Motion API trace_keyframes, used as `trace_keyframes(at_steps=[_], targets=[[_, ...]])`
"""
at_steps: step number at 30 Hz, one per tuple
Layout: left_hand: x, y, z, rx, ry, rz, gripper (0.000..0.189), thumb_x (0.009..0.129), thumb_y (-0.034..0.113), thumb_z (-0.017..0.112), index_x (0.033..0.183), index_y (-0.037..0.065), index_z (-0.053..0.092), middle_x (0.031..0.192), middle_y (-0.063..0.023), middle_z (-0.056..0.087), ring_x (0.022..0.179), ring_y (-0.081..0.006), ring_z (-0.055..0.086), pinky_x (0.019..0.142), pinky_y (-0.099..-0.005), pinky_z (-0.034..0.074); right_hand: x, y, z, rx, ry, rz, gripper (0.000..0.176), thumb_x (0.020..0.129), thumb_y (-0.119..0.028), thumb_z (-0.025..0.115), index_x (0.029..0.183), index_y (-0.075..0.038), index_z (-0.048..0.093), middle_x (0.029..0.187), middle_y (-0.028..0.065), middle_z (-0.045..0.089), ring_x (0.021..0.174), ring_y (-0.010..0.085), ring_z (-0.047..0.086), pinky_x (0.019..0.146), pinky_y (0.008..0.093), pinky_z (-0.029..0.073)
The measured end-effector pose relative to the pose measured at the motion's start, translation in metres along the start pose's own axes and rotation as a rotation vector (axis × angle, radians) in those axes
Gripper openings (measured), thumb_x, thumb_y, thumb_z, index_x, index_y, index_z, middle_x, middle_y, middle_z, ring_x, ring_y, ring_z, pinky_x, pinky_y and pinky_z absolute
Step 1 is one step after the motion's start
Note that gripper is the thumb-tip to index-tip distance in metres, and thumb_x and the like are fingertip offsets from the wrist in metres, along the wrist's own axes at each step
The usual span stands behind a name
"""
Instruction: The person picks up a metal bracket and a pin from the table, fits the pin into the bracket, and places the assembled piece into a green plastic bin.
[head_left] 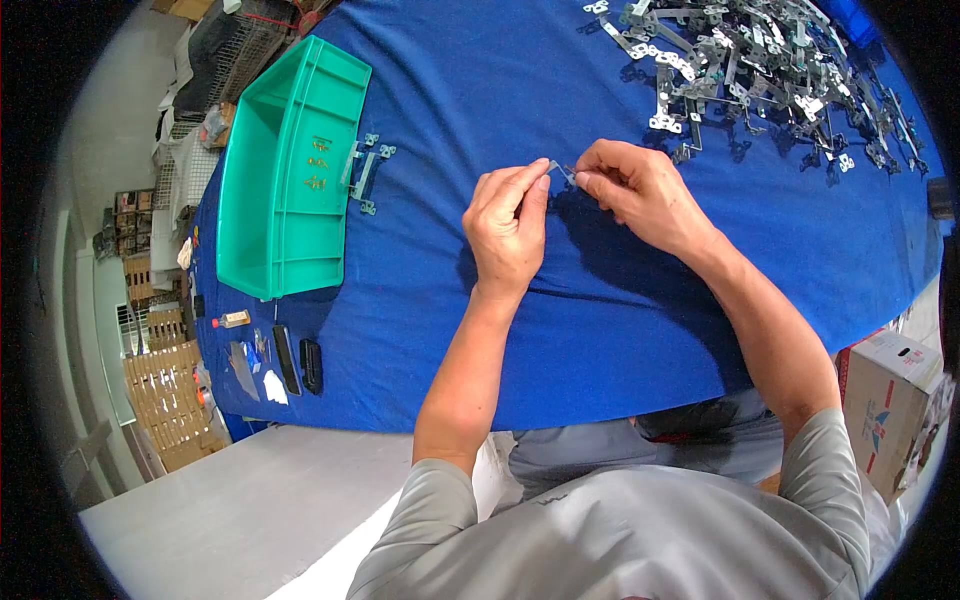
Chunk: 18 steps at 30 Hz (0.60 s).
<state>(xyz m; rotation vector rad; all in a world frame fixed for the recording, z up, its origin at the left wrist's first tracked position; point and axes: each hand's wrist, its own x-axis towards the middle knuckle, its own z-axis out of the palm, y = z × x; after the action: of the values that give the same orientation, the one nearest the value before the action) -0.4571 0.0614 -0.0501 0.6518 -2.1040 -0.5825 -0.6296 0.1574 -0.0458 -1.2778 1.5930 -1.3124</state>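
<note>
"Where was the thin piece (pixel 561 170)?"

"Between the two hands, over the blue cloth (pixel 400 345). The left hand (pixel 505 225) pinched one end, thumb nearly meeting forefinger. The right hand (pixel 640 190) was mostly closed, fingers curled, its thumb and forefinger on the other end."

"Handling?"

"In my judgement, light and fairly stiff, smooth enough to slip, and likely to bend if forced. Its ends seemed the proper hold, by fingertips. The full outline was too small to confirm."

"Count?"

"One piece in hand. One green bin (pixel 310 250), one small bottle (pixel 232 319), two long dark objects (pixel 311 367) side by side. The heap of metal brackets (pixel 740 60) was too tangled to count. Just beside the bin, a group of brackets (pixel 366 182) overlapped; I could not certify the number."
</note>
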Motion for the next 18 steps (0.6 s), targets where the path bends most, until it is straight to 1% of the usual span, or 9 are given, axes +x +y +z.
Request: trace_keyframes(at_steps=[1, 4, 5, 7, 8, 11, 12, 15, 18], targets=[[0.001, -0.001, 0.0, 0.001, 0.002, 0.023, 0.015, 0.092, 0.002, 0.072, 0.105, 0.001, 0.078, 0.094, -0.0123, 0.075, 0.082, -0.0172, 0.07, 0.073, -0.03, 0.055, 0.001, 0.003, 0.0, -0.055, -0.015, -0.028, 0.02, 0.096, -0.016, 0.068, 0.104, 0.002, 0.063, 0.076, 0.0101, 0.064, 0.067, 0.0163, 0.059, 0.062, 0.0332, 0.048], [0.002, -0.002, 0.001, 0.0, -0.017, 0.067, 0.014, 0.092, 0.002, 0.072, 0.105, 0.001, 0.078, 0.094, -0.0123, 0.075, 0.08, -0.0168, 0.07, 0.072, -0.03, 0.056, 0.002, 0.008, 0.004, -0.097, 0.118, -0.184, 0.02, 0.099, -0.019, 0.066, 0.104, 0.001, 0.062, 0.079, 0.0055, 0.062, 0.07, 0.0143, 0.054, 0.065, 0.0315, 0.047], [0.002, -0.002, 0.001, -0.001, -0.027, 0.078, 0.014, 0.092, 0.002, 0.071, 0.105, 0.001, 0.078, 0.094, -0.0122, 0.075, 0.08, -0.0164, 0.071, 0.071, -0.03, 0.056, 0.002, 0.007, 0.003, -0.004, 0.124, -0.121, 0.02, 0.1, -0.019, 0.065, 0.103, 0.0, 0.062, 0.08, 0.0046, 0.062, 0.071, 0.0136, 0.054, 0.066, 0.0309, 0.047], [-0.004, -0.007, 0.002, -0.047, -0.061, -0.058, 0.015, 0.096, 0.005, 0.069, 0.108, 0.001, 0.076, 0.093, -0.0109, 0.076, 0.077, -0.0147, 0.071, 0.067, -0.0278, 0.056, 0.003, 0.0, -0.001, 0.181, 0.135, 0.002, 0.019, 0.101, -0.019, 0.062, 0.103, 0.0, 0.061, 0.082, 0.003, 0.062, 0.073, 0.0124, 0.054, 0.067, 0.0298, 0.047], [-0.006, -0.008, 0.002, -0.071, -0.078, -0.126, 0.015, 0.097, 0.006, 0.067, 0.109, 0.0, 0.075, 0.093, -0.0103, 0.076, 0.076, -0.0139, 0.071, 0.065, -0.0267, 0.056, 0.003, -0.003, -0.004, 0.221, 0.121, 0.068, 0.018, 0.103, -0.019, 0.059, 0.105, -0.001, 0.06, 0.082, 0.0011, 0.061, 0.072, 0.0101, 0.054, 0.065, 0.029, 0.047], [-0.008, -0.005, 0.004, -0.306, -0.024, -0.459, 0.018, 0.102, 0.01, 0.063, 0.115, 0.0, 0.071, 0.093, -0.0083, 0.075, 0.073, -0.0112, 0.071, 0.058, -0.0224, 0.054, 0.0, -0.011, -0.001, 0.294, 0.013, 0.137, 0.017, 0.103, -0.018, 0.059, 0.105, -0.001, 0.061, 0.081, 0.0006, 0.061, 0.069, 0.0081, 0.054, 0.062, 0.028, 0.047], [-0.007, -0.006, 0.002, -0.321, -0.04, -0.463, 0.02, 0.104, 0.013, 0.061, 0.118, 0.0, 0.068, 0.093, -0.0079, 0.075, 0.074, -0.01, 0.07, 0.054, -0.0199, 0.051, -0.001, -0.008, 0.005, 0.261, 0.016, 0.054, 0.018, 0.103, -0.018, 0.059, 0.103, 0.0, 0.062, 0.079, 0.0009, 0.062, 0.067, 0.0076, 0.054, 0.059, 0.0281, 0.046], [-0.007, -0.005, 0.003, -0.316, -0.029, -0.46, 0.02, 0.103, 0.013, 0.062, 0.116, 0.0, 0.07, 0.092, -0.0079, 0.075, 0.073, -0.0098, 0.07, 0.054, -0.0205, 0.052, -0.003, -0.01, 0.005, 0.193, -0.031, 0.041, 0.019, 0.102, -0.017, 0.06, 0.1, 0.001, 0.063, 0.076, 0.0017, 0.062, 0.067, 0.0077, 0.054, 0.059, 0.0284, 0.046], [-0.008, -0.006, 0.005, -0.249, -0.016, -0.384, 0.019, 0.103, 0.013, 0.062, 0.114, 0.0, 0.072, 0.091, -0.0077, 0.075, 0.072, -0.0092, 0.07, 0.055, -0.0208, 0.052, -0.003, -0.01, 0.004, 0.165, -0.023, 0.018, 0.018, 0.101, -0.017, 0.061, 0.1, 0.001, 0.064, 0.074, 0.0026, 0.062, 0.066, 0.0081, 0.054, 0.058, 0.0287, 0.046]])
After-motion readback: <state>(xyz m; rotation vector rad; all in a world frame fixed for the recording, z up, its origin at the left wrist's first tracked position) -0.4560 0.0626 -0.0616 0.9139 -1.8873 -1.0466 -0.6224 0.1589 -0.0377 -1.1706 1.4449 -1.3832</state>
